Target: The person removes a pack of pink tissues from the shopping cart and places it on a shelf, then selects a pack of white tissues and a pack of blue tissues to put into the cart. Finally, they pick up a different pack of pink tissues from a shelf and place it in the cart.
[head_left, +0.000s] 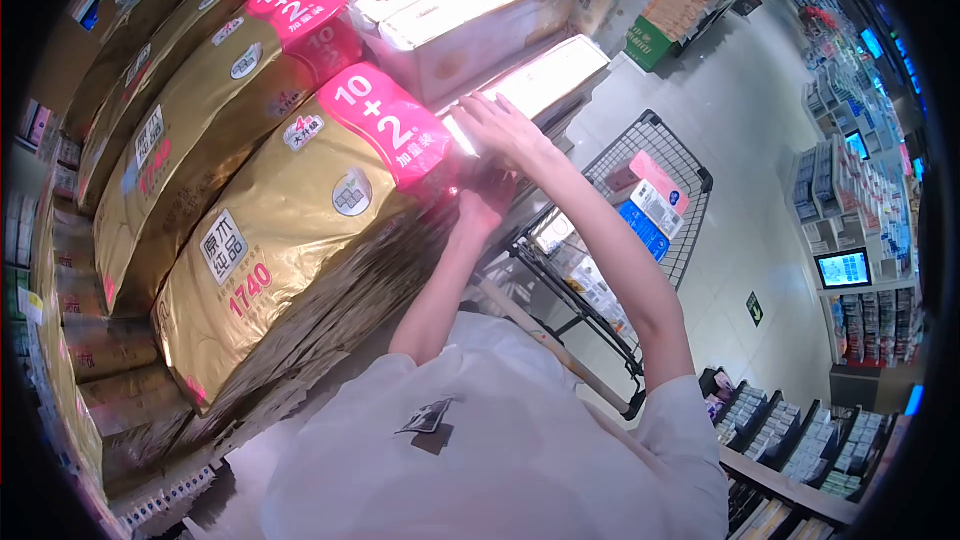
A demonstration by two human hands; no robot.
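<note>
A large gold plastic pack with a pink end (300, 210), printed "10+2" and "1740", lies at the front of a stack; it looks like a multipack of tissue paper. At its pink end, my right hand (497, 128) reaches over from above with fingers stretched out, between the pack and a white pack (545, 80). Lower down, my left hand (484, 210) is against the same pink end. Its fingers are hidden and in shadow, so whether they grip the pack does not show.
More gold packs (200, 120) lie behind the front one. A wire shopping cart (690, 155) holding several packages, one of them blue (643, 230), stands at my right. Beyond it runs the aisle floor (735, 240), with stocked shelves (850, 190) at the far right.
</note>
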